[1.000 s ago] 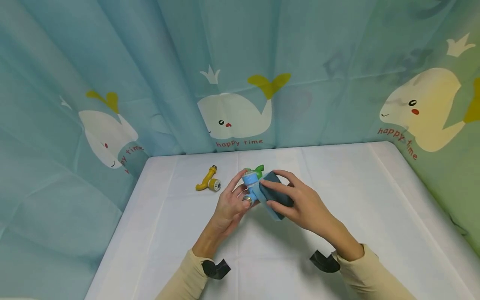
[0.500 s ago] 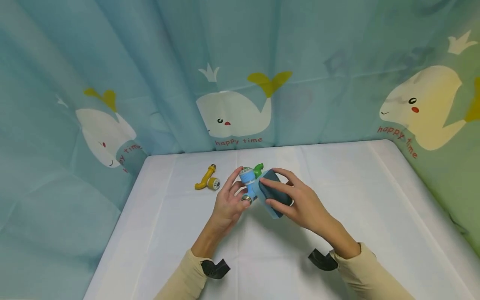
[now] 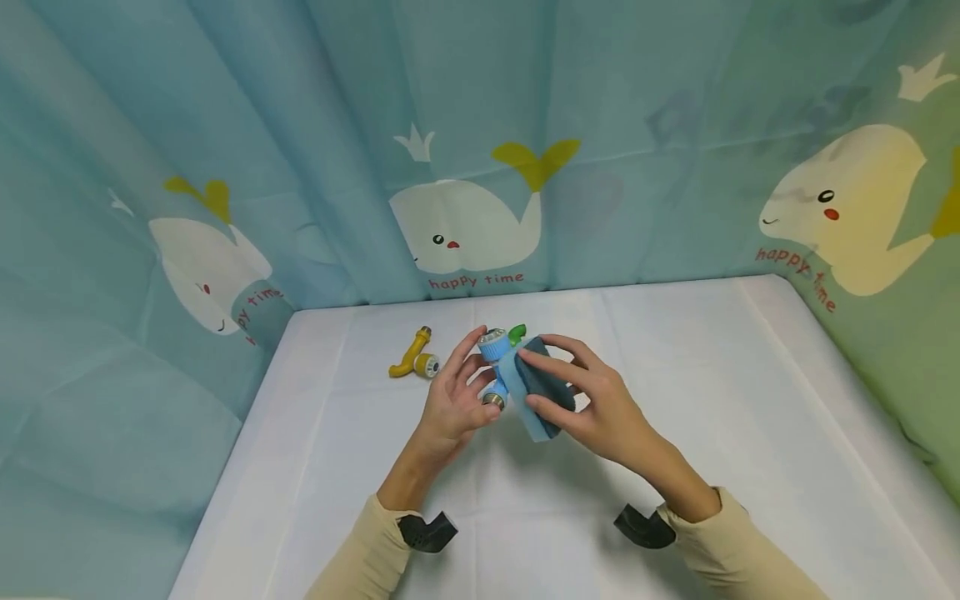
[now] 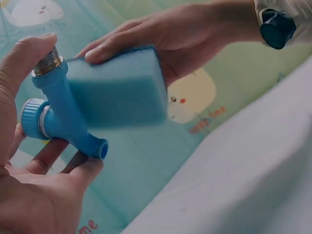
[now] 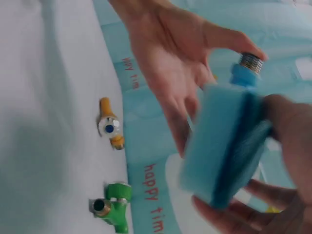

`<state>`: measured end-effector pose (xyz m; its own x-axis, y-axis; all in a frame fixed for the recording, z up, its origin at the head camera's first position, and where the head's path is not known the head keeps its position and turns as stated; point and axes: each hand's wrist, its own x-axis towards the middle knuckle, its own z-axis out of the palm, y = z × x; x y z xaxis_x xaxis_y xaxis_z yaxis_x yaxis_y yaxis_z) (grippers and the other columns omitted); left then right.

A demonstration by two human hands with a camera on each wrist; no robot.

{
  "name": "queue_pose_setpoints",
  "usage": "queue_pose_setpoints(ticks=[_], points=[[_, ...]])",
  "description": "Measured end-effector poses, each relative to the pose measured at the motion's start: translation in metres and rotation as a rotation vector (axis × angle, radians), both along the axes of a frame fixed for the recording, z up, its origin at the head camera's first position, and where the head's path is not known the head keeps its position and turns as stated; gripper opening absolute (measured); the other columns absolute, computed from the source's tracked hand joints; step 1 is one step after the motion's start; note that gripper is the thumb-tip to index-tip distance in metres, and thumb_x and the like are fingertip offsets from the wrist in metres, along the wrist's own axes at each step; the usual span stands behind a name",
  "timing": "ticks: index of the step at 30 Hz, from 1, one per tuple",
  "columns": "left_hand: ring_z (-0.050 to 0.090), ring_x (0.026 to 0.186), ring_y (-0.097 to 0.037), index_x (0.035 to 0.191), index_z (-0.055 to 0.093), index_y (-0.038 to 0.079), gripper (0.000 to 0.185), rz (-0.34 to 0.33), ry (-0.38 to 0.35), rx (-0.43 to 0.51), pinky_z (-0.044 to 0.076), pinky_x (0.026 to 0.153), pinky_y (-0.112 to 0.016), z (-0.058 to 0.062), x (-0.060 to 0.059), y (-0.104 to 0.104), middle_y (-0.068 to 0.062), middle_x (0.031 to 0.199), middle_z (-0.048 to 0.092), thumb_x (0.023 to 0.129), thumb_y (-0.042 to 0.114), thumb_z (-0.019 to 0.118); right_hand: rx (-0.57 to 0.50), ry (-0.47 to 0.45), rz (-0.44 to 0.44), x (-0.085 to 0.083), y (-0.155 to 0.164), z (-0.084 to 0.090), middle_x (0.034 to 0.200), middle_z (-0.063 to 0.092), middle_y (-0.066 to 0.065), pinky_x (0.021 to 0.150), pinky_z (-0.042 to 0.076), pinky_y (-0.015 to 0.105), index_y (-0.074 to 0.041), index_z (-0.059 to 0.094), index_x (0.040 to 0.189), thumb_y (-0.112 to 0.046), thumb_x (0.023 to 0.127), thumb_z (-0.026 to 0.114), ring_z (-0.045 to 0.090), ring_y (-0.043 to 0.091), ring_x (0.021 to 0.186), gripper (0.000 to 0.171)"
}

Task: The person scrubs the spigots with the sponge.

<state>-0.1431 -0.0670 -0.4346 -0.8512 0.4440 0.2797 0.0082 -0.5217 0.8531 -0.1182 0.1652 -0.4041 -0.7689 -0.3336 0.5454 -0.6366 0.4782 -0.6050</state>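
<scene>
Scrubbing underway: left hand (image 3: 450,404) fingers grasp blue faucet (image 4: 61,114); right hand (image 3: 600,404) fingers pinch sponge (image 4: 117,90) against it; next, keep rubbing firmly.

Both forearms, in beige sleeves, reach forward and converge above the table centre. Left hand (image 3: 453,400): palm turned inward, thumb up and fingers curled, gripping. Right hand (image 3: 596,402): palm down, fingers (image 3: 542,362) extended and pinching against the thumb, close to the left hand's fingertips.
</scene>
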Motion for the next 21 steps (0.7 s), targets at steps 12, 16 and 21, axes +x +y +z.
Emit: queue_pose_setpoints(ticks=[12, 16, 21], points=[[0.045, 0.128, -0.025, 0.165, 0.016, 0.014, 0.12, -0.073, -0.059, 0.058, 0.054, 0.092, -0.022, 0.005, -0.001, -0.01, -0.014, 0.146, 0.04, 0.075, 0.023, 0.095, 0.058, -0.108, -0.022, -0.007, 0.01, 0.005, 0.143, 0.055, 0.015, 0.07, 0.061, 0.038, -0.02, 0.064, 0.142, -0.024, 0.092, 0.08, 0.069, 0.026, 0.099, 0.053], [0.047, 0.127, -0.024, 0.164, 0.017, 0.01, 0.117, -0.084, 0.011, 0.002, 0.055, 0.088, -0.022, 0.003, -0.001, -0.016, -0.014, 0.146, 0.045, 0.077, 0.018, 0.094, 0.156, -0.143, -0.022, -0.009, 0.012, 0.008, 0.142, 0.056, 0.016, 0.079, 0.059, 0.044, -0.023, 0.064, 0.142, -0.03, 0.094, 0.078, 0.067, 0.031, 0.107, 0.051], [0.045, 0.134, -0.026, 0.165, 0.015, 0.008, 0.116, -0.132, 0.073, -0.064, 0.049, 0.107, -0.033, 0.003, -0.001, -0.018, -0.016, 0.155, 0.04, 0.078, 0.013, 0.092, 0.123, -0.195, -0.008, -0.013, 0.017, 0.012, 0.139, 0.059, 0.015, 0.072, 0.058, 0.04, -0.021, 0.066, 0.141, -0.025, 0.093, 0.079, 0.068, 0.025, 0.09, 0.05]])
